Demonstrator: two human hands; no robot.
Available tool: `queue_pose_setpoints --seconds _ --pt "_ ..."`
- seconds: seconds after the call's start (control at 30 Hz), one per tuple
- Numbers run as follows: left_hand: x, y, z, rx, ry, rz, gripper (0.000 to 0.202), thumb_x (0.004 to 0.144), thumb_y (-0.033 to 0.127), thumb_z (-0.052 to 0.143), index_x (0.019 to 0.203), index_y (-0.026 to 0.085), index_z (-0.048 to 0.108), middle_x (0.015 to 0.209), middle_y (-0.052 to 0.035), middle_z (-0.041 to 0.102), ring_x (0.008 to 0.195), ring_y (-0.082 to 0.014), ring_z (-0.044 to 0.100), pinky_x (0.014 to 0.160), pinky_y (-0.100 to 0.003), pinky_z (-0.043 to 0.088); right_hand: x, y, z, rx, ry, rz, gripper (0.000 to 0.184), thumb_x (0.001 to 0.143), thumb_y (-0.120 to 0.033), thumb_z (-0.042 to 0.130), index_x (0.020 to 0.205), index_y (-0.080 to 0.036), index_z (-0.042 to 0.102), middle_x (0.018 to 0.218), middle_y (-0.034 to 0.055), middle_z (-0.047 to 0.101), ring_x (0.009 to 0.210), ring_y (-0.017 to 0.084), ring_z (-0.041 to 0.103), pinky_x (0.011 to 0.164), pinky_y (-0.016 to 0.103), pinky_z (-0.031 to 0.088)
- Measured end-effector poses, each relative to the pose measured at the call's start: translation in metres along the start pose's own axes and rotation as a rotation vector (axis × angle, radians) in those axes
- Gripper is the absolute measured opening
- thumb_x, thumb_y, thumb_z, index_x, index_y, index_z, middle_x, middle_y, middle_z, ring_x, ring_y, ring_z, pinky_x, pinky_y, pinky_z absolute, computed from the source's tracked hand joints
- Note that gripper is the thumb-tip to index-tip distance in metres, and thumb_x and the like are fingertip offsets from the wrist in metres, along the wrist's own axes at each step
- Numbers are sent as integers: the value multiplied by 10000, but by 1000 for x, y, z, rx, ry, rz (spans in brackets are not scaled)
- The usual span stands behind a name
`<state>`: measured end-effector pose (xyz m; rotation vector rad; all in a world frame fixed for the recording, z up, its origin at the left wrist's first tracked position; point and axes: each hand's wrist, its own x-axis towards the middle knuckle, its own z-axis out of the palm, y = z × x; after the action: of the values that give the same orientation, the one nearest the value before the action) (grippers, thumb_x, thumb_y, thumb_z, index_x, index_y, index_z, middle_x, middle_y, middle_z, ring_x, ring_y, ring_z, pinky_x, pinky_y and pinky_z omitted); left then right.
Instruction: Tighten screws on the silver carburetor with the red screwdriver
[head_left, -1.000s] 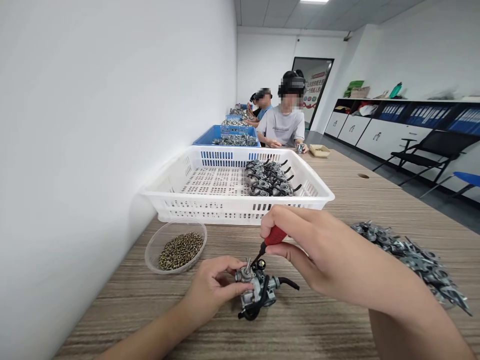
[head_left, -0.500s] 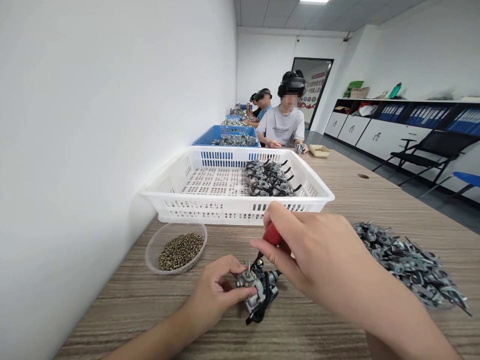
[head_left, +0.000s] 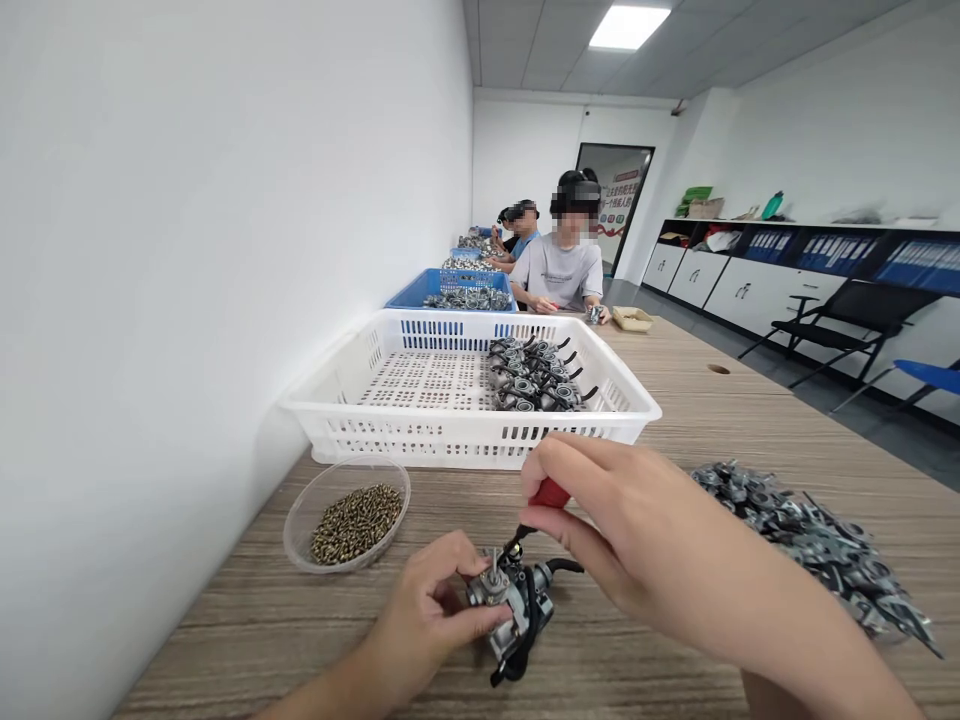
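My left hand [head_left: 431, 610] grips a small metal carburetor [head_left: 504, 622] with a black hose, thumb on the near side and fingers on the far side, close above the wooden table. My right hand [head_left: 622, 525] is closed around the red handle of a screwdriver [head_left: 549, 494]. The screwdriver slants down to the left, its dark shaft reaching the top of the carburetor. I cannot make out exactly where the tip sits. To the left of my hands is a clear round bowl [head_left: 294, 535] of small brass-coloured screws [head_left: 356, 522].
Beyond my hands stands a white perforated basket [head_left: 420, 438] with several carburetors [head_left: 536, 375] at its right. Loose metal parts [head_left: 817, 550] are heaped at the right. A blue crate [head_left: 405, 292] and a co-worker [head_left: 561, 265] are farther back. The wall [head_left: 187, 300] borders the table's left.
The view has tilted up, so everything sits slightly lower. The screwdriver leans more, and its shaft meets the carburetor further left. More of the black hose shows by my right hand.
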<state>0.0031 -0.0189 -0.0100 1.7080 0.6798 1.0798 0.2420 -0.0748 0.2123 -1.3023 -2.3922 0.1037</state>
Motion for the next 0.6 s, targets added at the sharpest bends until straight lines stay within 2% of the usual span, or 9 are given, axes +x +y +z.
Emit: queue_pose_setpoints --seconds 0.1,0.17,0.23,0.3,0.4,0.47,0.6 --pt "-1 -1 1 13 -11 43 401 896 400 1009 900 222 650 919 9 640 826 -163 588 666 -228 427 6 -1 11 -165 176 -25 218 1125 -226 656 935 -242 549 825 -37 672 679 179 611 616 328 309" --pt "-1 -2 1 47 -34 71 395 910 420 1002 901 222 661 912 8 637 827 -166 591 688 -240 430 7 -1 15 -227 245 -14 245 1083 -217 673 888 -249 529 742 -58 638 606 169 582 588 335 264" --pt "-2 -4 1 69 -33 75 393 917 440 995 910 223 668 913 7 635 833 -171 597 705 -250 433 5 -2 14 -260 225 1 258 1054 -216 734 904 -254 528 761 -53 654 614 181 613 577 334 281" --pt "-2 -8 1 65 -5 64 409 910 468 995 919 226 666 918 6 635 840 -176 599 716 -258 437 -1 -3 10 -251 158 -17 280 1016 -182 807 985 -253 538 884 -19 696 706 206 680 586 326 359" --pt "-2 -14 2 62 8 55 435 889 494 1000 900 225 658 906 8 628 843 -184 593 730 -268 442 -9 -7 4 -202 94 -68 339 1000 -84 795 1071 -260 515 1008 7 691 789 214 715 603 318 444" --pt "-2 -15 2 68 10 43 432 880 486 1001 884 223 659 900 8 625 844 -188 593 749 -276 448 -12 -10 4 -210 85 -72 346 1011 -51 758 1061 -270 496 987 -4 673 756 212 701 585 324 432" --pt "-2 -11 3 60 45 -30 406 855 441 1006 884 223 665 902 8 634 867 -199 603 771 -282 460 -9 -14 11 -293 117 -70 405 928 -23 793 1015 -273 486 952 -6 661 700 224 663 565 337 359"
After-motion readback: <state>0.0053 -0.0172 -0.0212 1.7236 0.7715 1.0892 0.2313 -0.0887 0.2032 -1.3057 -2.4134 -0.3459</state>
